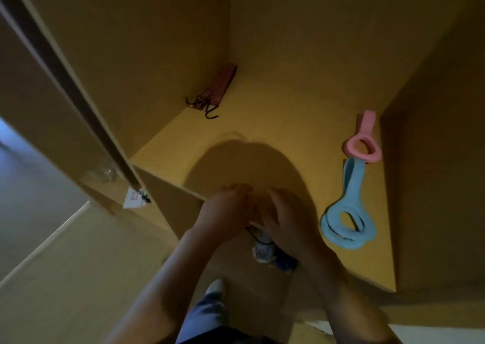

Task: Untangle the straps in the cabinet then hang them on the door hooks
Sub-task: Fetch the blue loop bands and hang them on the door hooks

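At the far left stands the cabinet door [65, 123], edge-on, with one white tag [133, 199] hanging at its lower corner. Right of it the cabinet [425, 186] opens onto a single yellow shelf [275, 102], which holds three straps, all apart from the hands. In the shelf's back left corner lies one red-brown strap bundle [217, 89], folded flat, with dark hooks curling out of its near end. At the middle of the front edge the two hands meet close together: the left hand [225, 207] has its knuckles over the edge, and the right hand [286, 220] is just beside it. Both are blurred, so whether the fingers are spread, pressed together or pinching anything cannot be told. Just below them, off the shelf, a dark cord [258, 238] loops over a blue and white thing [265, 254] too blurred to make out, and one shoe [215, 287] shows lower still. Along the shelf's right edge, against the side wall, lies one pink strap [367, 123], its ring end toward the front. It meets the far end of one blue strap [353, 183], which runs toward the front right corner and ends there in overlapping loops — still coiled on itself.
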